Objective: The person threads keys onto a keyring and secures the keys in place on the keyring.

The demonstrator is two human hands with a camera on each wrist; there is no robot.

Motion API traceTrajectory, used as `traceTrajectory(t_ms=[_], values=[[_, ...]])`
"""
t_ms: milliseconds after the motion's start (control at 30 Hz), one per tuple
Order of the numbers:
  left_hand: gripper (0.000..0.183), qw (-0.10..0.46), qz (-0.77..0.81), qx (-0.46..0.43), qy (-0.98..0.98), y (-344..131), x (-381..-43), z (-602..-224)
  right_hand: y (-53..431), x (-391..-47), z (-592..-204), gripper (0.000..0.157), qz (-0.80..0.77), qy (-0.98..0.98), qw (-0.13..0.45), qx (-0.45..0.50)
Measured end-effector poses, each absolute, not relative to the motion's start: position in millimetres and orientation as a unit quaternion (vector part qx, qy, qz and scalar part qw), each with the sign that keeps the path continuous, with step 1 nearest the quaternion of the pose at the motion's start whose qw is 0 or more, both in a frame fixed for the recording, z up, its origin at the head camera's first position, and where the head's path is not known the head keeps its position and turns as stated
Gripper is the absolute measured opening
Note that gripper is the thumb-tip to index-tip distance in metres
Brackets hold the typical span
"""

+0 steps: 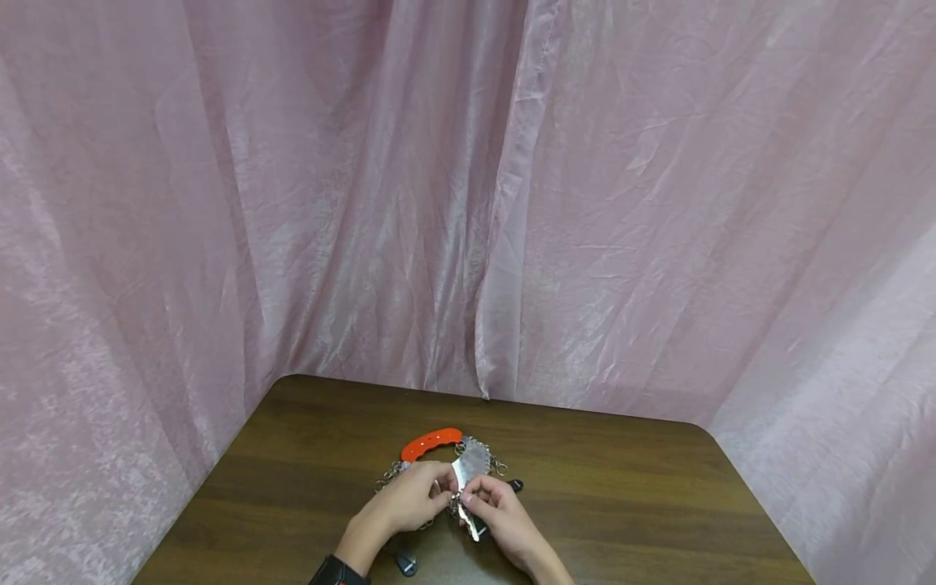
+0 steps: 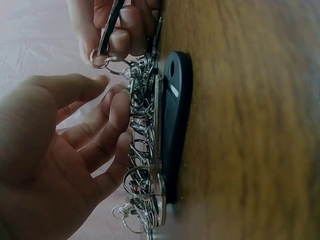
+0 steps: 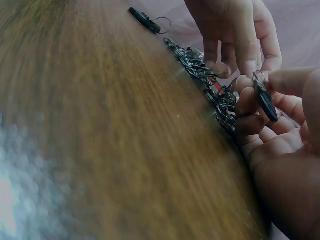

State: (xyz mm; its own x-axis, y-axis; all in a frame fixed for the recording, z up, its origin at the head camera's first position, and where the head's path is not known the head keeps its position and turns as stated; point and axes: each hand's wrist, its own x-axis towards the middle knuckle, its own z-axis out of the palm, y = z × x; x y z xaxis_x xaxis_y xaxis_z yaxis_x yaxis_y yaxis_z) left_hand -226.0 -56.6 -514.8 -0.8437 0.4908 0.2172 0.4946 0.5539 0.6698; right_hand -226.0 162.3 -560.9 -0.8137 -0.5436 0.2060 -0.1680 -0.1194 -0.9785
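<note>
A large metal key holder with an orange-red grip and a flat silver plate lies on the table. Small clasps and split rings crowd along its edge. My right hand pinches a split ring with a black key fob hanging from it. Across from it, my left hand has its fingers against the clasps, the thumb apart from them in the left wrist view. Both hands' fingertips meet close over the holder's near edge, partly hiding the clasps there.
One black fob lies on the brown wooden table near the left forearm. Another dark fob shows beyond the right hand. Pink curtains hang around the table's back and sides.
</note>
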Motion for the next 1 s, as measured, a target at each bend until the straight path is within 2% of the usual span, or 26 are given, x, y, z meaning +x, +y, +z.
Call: traceTrajectory(t_ms=[200,400,633,1000], values=[[0.014,0.028,-0.375,-0.276,-0.885,-57.1,-227.8,-513.3,163.6,-224.8,-558.0,0.02,-0.677,0.667,0.112,-0.291],[0.015,0.039,-0.369,-0.261,-0.891,-59.2,-229.0,-516.2,163.1,-222.8,-555.9,0.029,-0.676,0.655,0.111,-0.318],[0.012,0.041,-0.37,-0.263,-0.89,-60.4,-229.3,-518.1,161.8,-223.5,-558.5,0.037,-0.682,0.654,0.114,-0.307],[0.011,0.054,-0.378,-0.264,-0.885,-59.7,-227.8,-515.9,161.3,-222.6,-559.1,0.04,-0.699,0.636,0.117,-0.305]])
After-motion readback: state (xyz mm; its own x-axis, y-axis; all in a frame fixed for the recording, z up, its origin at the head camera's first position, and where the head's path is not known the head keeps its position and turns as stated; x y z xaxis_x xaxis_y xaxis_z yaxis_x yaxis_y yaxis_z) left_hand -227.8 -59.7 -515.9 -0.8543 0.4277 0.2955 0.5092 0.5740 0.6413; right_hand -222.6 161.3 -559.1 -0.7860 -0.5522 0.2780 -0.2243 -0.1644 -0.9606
